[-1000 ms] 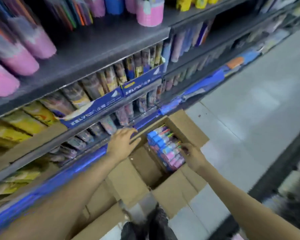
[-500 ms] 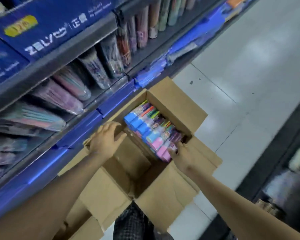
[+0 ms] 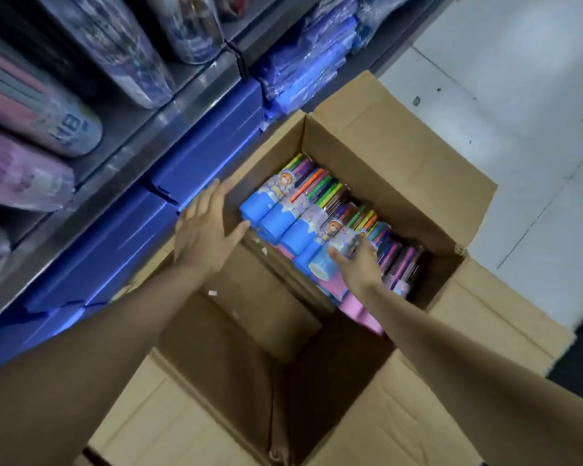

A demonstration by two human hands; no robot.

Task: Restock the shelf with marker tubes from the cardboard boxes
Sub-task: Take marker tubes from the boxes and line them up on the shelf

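Both hands are down in the cardboard box (image 3: 401, 183) as I watch. My left hand (image 3: 204, 230) is spread wide and flat, fingers apart, holding nothing, lying over the box's left wall with its thumb almost at the blue cap of the nearest tube. Just right of that hand, the marker tubes (image 3: 303, 210) lie side by side in a row, blue caps toward me, with pink ones beneath. My right hand (image 3: 357, 264) rests on top of the tube at the near end of the row; I cannot tell whether its fingers have closed. Beyond the left hand, the shelf (image 3: 196, 95) carries other tubes lying down.
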